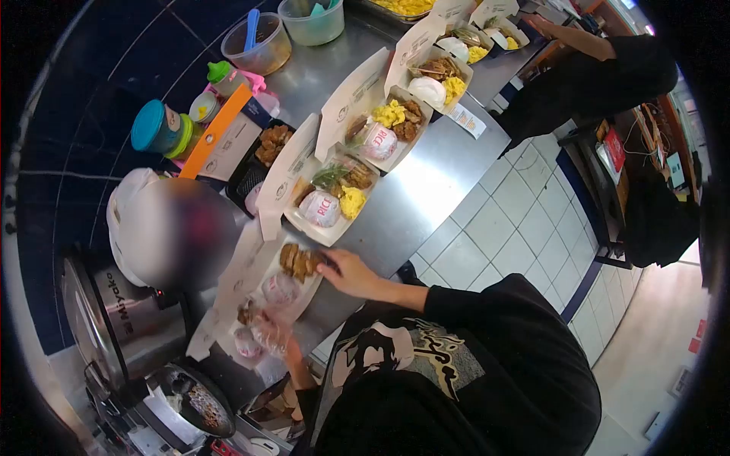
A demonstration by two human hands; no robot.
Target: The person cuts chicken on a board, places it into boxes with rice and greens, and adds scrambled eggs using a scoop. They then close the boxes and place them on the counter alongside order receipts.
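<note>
My left hand [272, 334], in a clear plastic glove, reaches into the nearest open paper meal box [312, 300]. Its fingertips close around a piece of browned meat [247, 311], beside a wrapped rice ball [246, 342]. Bare, my right hand [351, 274] grips the side edge of this box, its fingers right by the sliced fried chicken [299, 261]. Another wrapped rice ball [280, 289] lies between the two hands. Just beyond is a filled box with wrapped rice [319, 208], scrambled egg [352, 202] and greens [330, 176].
More filled meal boxes [395, 156] line the steel counter [445, 182]. Plastic tubs [258, 53], jars [157, 128] and a rice cooker [137, 304] stand along the tiled wall. A pan [201, 406] sits at lower left. Another person's arm [574, 39] reaches in at the far end.
</note>
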